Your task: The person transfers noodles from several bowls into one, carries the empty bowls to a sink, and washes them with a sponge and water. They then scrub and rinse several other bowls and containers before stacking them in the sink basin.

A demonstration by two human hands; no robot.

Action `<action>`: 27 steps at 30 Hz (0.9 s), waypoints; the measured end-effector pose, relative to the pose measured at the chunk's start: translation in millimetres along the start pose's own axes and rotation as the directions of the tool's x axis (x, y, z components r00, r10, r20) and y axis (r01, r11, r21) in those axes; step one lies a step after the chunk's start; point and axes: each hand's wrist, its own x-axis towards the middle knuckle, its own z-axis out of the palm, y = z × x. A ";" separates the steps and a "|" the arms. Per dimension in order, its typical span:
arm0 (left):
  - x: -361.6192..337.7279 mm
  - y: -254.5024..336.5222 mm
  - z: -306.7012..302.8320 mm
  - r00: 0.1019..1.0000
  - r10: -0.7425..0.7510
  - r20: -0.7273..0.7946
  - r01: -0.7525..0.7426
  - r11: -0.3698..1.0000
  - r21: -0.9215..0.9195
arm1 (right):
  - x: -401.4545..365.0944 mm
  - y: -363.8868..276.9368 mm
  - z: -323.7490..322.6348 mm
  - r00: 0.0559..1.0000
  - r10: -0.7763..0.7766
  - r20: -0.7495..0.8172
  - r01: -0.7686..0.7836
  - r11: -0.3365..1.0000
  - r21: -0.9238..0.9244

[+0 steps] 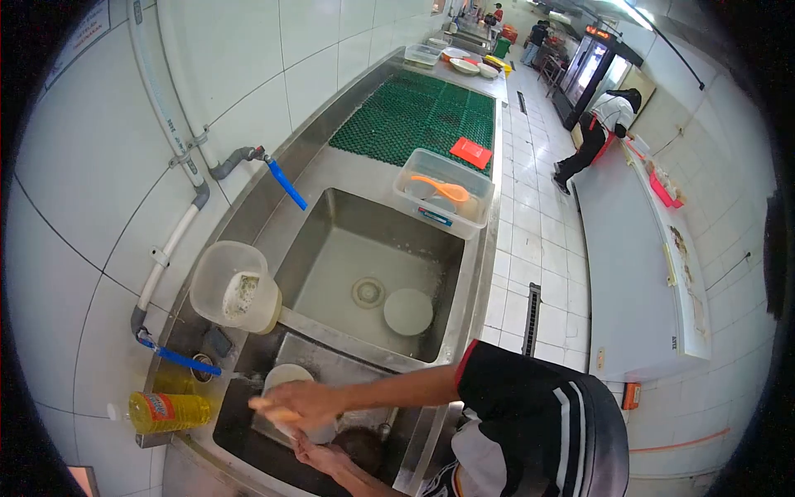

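Over the near sink (240,451), my left hand (321,455) grips the lower edge of a white bowl (289,376). My right hand (305,402) lies across the bowl, its fingers bent and blurred. Whether it holds something small against the bowl cannot be made out, and the hand covers the bowl's middle. Water runs from a blue hose (189,361) toward the bowl. A dark round item (359,448) sits in the sink beside my left wrist, partly hidden.
The second sink basin (331,248) holds a white round dish (408,311). A clear tub (228,286), a yellow liquid bottle (170,412) and a plastic box (479,214) with an orange spoon (440,189) stand around. Beyond lies a green mat (414,116). A person (609,120) bends over a white freezer (638,240).
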 end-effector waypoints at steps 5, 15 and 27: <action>-0.9 -5.2 5.4 0.989 -0.116 0.094 0.133 0.971 -0.200 | -16.7 8.8 42.6 0.993 0.041 -0.115 -0.061 0.983 -0.175; 6.8 -56.4 -7.9 0.944 -0.161 0.289 0.255 0.912 -0.322 | -22.3 -2.8 15.3 1.000 0.018 -0.019 -0.021 0.984 -0.177; -0.9 -10.0 19.4 0.952 -0.157 0.264 0.279 0.798 -0.534 | -61.9 -1.0 32.2 0.750 0.108 -0.652 -0.156 0.988 -0.016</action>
